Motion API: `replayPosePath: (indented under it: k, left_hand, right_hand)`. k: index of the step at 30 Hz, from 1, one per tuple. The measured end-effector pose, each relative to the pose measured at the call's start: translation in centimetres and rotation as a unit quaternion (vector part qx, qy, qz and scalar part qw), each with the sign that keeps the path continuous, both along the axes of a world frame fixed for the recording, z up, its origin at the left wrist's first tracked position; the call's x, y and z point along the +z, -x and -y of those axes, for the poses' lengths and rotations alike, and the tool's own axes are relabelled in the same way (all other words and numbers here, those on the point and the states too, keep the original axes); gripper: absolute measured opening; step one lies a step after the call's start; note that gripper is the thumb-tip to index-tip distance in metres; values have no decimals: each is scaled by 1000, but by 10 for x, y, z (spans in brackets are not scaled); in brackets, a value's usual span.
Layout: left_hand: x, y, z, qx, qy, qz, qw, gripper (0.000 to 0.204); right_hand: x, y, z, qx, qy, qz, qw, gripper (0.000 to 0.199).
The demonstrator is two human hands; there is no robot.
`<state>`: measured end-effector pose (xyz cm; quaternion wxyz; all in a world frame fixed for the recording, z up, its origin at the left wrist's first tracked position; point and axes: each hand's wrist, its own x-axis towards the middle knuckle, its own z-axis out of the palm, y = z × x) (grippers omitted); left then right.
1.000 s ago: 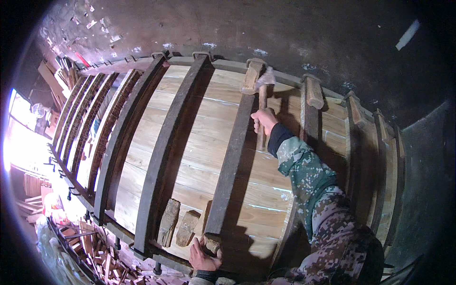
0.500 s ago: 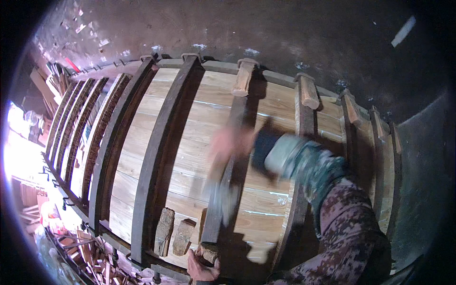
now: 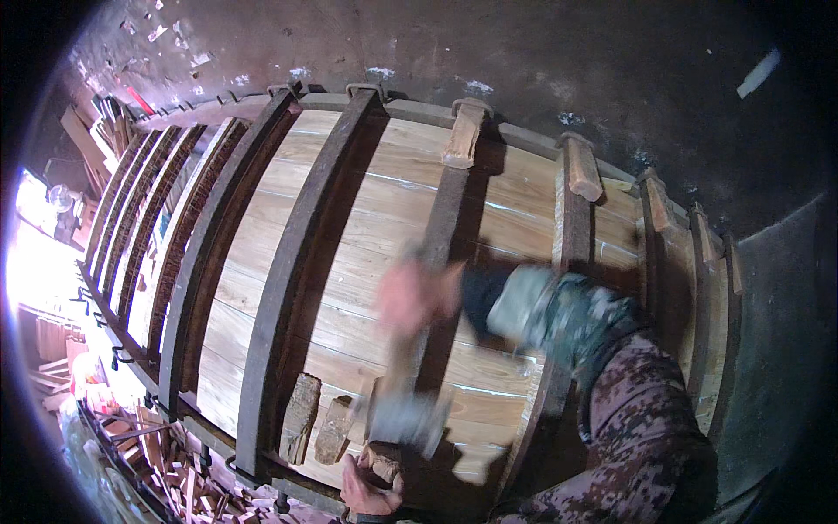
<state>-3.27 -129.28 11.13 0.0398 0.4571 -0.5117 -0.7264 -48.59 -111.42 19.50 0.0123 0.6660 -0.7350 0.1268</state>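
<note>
My right hand (image 3: pixel 415 295), blurred by motion, is closed round the handle of a wooden-handled tool with a wide grey metal head (image 3: pixel 406 421). The smear hides whether it is a hammer or a hatchet. Close below that head, my left hand (image 3: pixel 365 487) grips a short wooden block (image 3: pixel 384 463) at the near end of a dark bar (image 3: pixel 443 214). The bar lies across pale wooden boards (image 3: pixel 349 288). Two rough wood pieces, one long (image 3: pixel 301 417) and one shorter (image 3: pixel 334 430), lie on the boards left of the block.
More dark bars (image 3: pixel 301 262) cross the boards, held by a rail (image 3: pixel 205 428) along the near edge. Wooden blocks (image 3: pixel 463 135) sit under hooks at several far ends. Scrap wood (image 3: pixel 183 489) is heaped at the lower left. A dark wall (image 3: pixel 611 70) stands behind.
The tool's head has come down toward the block in my left hand. My right hand has shifted slightly lower and left; the left keeps its grip. The whole view has tilted a little.
</note>
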Motion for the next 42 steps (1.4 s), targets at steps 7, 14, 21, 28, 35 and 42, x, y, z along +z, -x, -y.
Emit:
replayPosePath:
  k: [7,14,21,28,35,42]
  left_hand:
    - [4,3,7,-342,550,52,760,105]
    - [4,-3,0,-266,528,-30,806,84]
    - [38,-68,43,-190,468,-94,858,93]
    - [28,-217,94,95,428,12,898,83]
    - [-36,-279,120,131,307,44,942,83]
    - [-69,-422,134,192,243,167,936,71]
  right_hand:
    - [-83,34,-169,-607,-188,27,771,32]
    - [-67,-192,-115,-459,123,670,570,30]
    - [215,-96,-155,-543,380,472,581,14]
    - [6,-210,-107,-601,-94,415,677,25]
    - [10,-226,-47,-470,-298,299,775,45]
    - [68,-193,-12,-634,127,478,594,22]
